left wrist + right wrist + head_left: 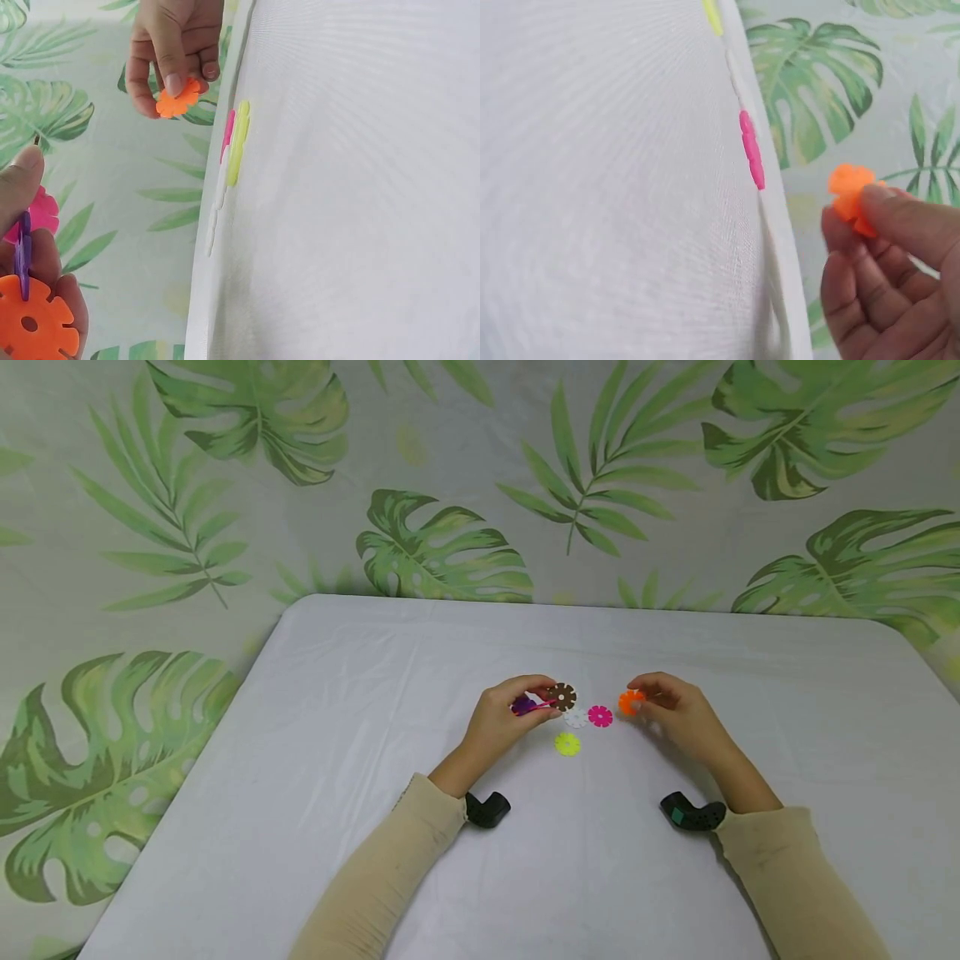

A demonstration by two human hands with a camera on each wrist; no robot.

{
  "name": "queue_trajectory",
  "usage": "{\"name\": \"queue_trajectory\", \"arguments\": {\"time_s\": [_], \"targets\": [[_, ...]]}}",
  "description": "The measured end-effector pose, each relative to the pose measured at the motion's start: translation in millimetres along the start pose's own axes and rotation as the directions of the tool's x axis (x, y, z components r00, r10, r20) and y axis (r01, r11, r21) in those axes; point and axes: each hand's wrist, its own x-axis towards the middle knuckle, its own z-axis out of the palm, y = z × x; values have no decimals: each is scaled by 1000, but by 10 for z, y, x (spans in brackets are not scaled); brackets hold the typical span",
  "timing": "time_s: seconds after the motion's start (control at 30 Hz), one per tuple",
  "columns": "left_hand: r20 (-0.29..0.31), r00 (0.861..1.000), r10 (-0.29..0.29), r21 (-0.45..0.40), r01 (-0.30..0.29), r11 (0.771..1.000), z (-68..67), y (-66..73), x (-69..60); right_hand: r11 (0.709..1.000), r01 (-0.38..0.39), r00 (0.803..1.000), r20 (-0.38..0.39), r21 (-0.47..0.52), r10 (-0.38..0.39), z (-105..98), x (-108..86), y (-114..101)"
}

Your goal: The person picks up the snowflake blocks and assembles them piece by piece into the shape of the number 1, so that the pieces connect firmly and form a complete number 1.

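Observation:
My left hand (498, 714) grips a joined cluster of notched plastic discs. In the head view a brown disc (562, 697) faces out at the fingertips, with a purple disc (522, 704) behind it. The left wrist view also shows an orange disc (46, 319) and a pink disc (46, 212) in that cluster. Between thumb and fingers, my right hand (682, 714) pinches a single orange disc (630, 702), held above the table. The two hands are apart. Fingers partly cover the cluster, so its exact joints are hidden.
Loose on the white-covered table (315, 735) lie a pink disc (600, 716), a white disc (576, 718) and a yellow disc (567, 744), between the hands. Black wrist devices (491, 810) sit at both sleeve cuffs. A leaf-patterned cloth (450, 552) stands behind the table.

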Motion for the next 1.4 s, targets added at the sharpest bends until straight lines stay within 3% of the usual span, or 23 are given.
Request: {"name": "queue_trajectory", "arguments": {"time_s": [0.33,0.73,1.13,1.4], "targets": [[11,1000,-1,10,1,1000,9,-27,3,986,-11,1000,-20,164,14,3,72,-250],[10,1000,-8,18,8,1000,5,-14,0,948,129,992,-25,292,-127,95,148,-550],[25,1000,-3,0,3,1000,5,-35,-4,915,158,984,23,371,-179,202,190,-628],[28,1000,-13,-35,14,999,12,-39,-13,945,102,992,43,309,-121,259,179,-653]]}}
